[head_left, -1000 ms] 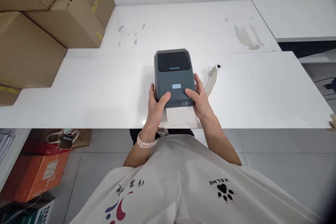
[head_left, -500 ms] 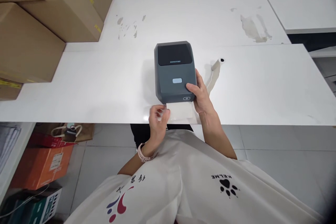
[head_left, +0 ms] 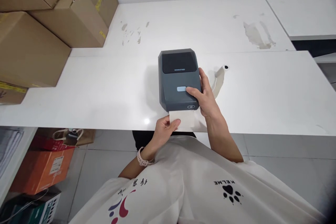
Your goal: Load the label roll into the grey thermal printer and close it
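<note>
The dark grey printer [head_left: 173, 98] sits midway along your white table [head_left: 118, 84], near the front edge, and your right hand [head_left: 208, 101] clasps it at four o'clock, thumb by the pale button [head_left: 181, 89]. At six o'clock, your left hand [head_left: 163, 131] pinches the paper strip [head_left: 187, 119] jutting from it; a small paper roll [head_left: 219, 72] lies at three, cardboard boxes [head_left: 39, 49] at ten.

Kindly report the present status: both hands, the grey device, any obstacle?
Right hand gripping grey device beside pale button. Left hand pinching paper strip at device's near edge. Paper roll to the right, not blocking hands.
</note>
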A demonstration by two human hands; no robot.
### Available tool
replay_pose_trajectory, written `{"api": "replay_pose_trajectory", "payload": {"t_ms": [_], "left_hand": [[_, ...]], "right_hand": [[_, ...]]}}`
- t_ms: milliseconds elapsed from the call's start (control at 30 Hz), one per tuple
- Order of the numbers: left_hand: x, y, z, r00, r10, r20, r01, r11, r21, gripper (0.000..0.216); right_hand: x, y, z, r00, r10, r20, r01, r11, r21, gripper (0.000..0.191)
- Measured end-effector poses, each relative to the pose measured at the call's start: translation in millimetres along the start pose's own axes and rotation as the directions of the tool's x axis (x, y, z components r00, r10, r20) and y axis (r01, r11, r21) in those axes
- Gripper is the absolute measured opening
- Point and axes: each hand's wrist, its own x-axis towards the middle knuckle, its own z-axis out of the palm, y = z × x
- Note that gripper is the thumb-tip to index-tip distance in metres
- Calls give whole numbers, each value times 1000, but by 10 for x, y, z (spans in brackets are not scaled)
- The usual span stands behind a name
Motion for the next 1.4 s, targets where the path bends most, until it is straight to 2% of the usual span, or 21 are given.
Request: {"api": "replay_pose_trajectory", "payload": {"t_ms": [67,100,133,200,267,300,367,500,567,767,900,1000,1100,1200,1300,1367,1400], "left_hand": [[-9,-12,-53,997,65,-47,-65,998,13,51],[-10,-11,-81,986,123,-114,-123,992,12,51],[-5,-3,-109,960,188,-205,-189,982,13,50],[28,30,-159,870,298,-392,-305,951,47,39],[90,84,-191,796,372,-478,-364,924,114,27],[128,116,-195,783,402,-474,-381,913,144,31],[207,176,-177,804,436,-404,-408,899,160,46],[313,226,-69,906,361,-221,-369,929,6,69],[327,214,-17,920,342,-194,-353,935,-28,76],[315,160,30,905,359,-227,-365,931,17,76],[317,160,-45,874,414,-254,-393,910,131,72],[299,169,-105,872,439,-215,-412,897,161,70],[279,228,-126,870,445,-211,-419,894,156,70],[345,402,-157,831,495,-254,-474,869,144,68],[595,654,-261,775,552,-308,-545,830,119,58],[845,787,-355,781,544,-307,-539,835,109,51],[974,827,-397,809,515,-284,-509,855,103,57]], "right_hand": [[21,-44,7,999,29,-20,-29,999,-13,106],[30,-59,7,999,41,-24,-42,999,-18,108],[41,-70,4,999,47,-22,-47,999,-24,110],[75,-75,-12,999,36,-7,-36,999,-33,111],[123,-67,-33,1000,10,18,-10,999,-36,111],[148,-62,-42,1000,3,29,-1,999,-43,112],[191,-53,-54,999,6,37,-4,998,-67,114],[225,-61,-42,1000,-2,26,4,996,-88,113],[229,-82,-29,1000,-14,27,16,997,-76,112],[162,-136,16,999,40,3,-40,999,-30,117],[-62,-35,72,997,-62,-48,62,998,4,96],[-205,85,83,987,-104,-119,97,993,-63,81],[-197,131,38,984,-133,-122,117,984,-132,80],[-62,-1,-10,976,-200,-90,188,974,-130,74],[149,-336,18,921,-365,-133,337,921,-196,66],[353,-624,81,835,-519,-186,462,842,-279,65],[483,-769,115,790,-578,-204,509,804,-309,66]]}}
